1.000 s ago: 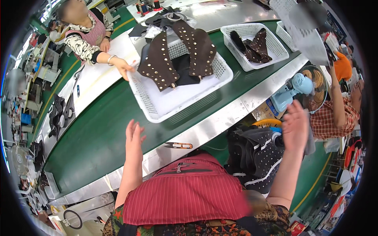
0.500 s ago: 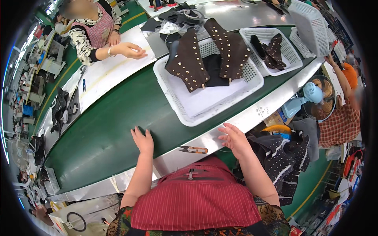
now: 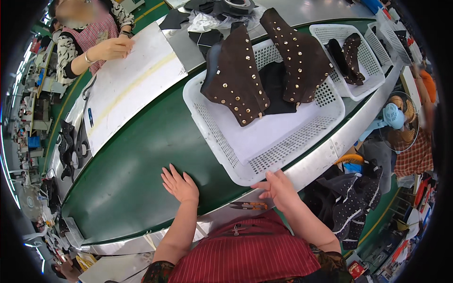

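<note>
Flat and empty, the left hand (image 3: 180,185) rests on the green belt (image 3: 127,165); the right hand (image 3: 278,188), fingers loose, touches the near rim of the white basket (image 3: 283,151) holding studded brown boot pieces (image 3: 238,80). Probably receiving the basket; gripping its rim seems next.

A long green conveyor belt (image 3: 127,155) with metal edging ran through a crowded workshop, white worktable (image 3: 132,80) alongside, blue fan (image 3: 394,115) and green floor (image 3: 377,217) beyond.

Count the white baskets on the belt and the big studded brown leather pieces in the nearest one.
White baskets: 3
Studded brown leather pieces in the nearest basket: 2
Total: 5
</note>
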`<state>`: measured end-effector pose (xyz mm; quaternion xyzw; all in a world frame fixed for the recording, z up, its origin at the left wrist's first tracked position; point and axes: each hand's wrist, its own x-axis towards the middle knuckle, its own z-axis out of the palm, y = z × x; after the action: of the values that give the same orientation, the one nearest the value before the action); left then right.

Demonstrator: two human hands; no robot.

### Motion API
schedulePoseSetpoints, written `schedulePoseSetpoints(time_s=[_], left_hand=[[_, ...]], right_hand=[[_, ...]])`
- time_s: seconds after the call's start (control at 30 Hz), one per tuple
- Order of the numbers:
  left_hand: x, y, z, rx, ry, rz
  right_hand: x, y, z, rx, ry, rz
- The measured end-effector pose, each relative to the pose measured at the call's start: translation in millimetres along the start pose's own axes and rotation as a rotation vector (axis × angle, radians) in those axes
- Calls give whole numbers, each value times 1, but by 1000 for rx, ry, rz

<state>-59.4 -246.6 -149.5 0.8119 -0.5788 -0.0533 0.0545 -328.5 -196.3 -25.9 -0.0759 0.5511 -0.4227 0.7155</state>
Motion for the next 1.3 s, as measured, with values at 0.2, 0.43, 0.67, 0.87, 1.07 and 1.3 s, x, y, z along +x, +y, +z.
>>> schedulePoseSetpoints(time_s=[0.2,0.43,0.67,0.87,1.07,1.3], left_hand=[[2,-3,3,35,2,11],[1,-2,4,39,-2,6],[0,1,-4,48,-27,-7],[-5,3,-2,30,-3,-18],[-6,1,-5,-3,3,-10],[-5,1,-9,-3,1,-6]], right_hand=[[17,12,21,22,-46,169],[30,23,34,129,-56,210],[22,18,45,207,-4,30],[-26,11,43,315,-105,20],[-86,6,48,288,-218,-12],[-159,-10,32,262,-181,-183]])
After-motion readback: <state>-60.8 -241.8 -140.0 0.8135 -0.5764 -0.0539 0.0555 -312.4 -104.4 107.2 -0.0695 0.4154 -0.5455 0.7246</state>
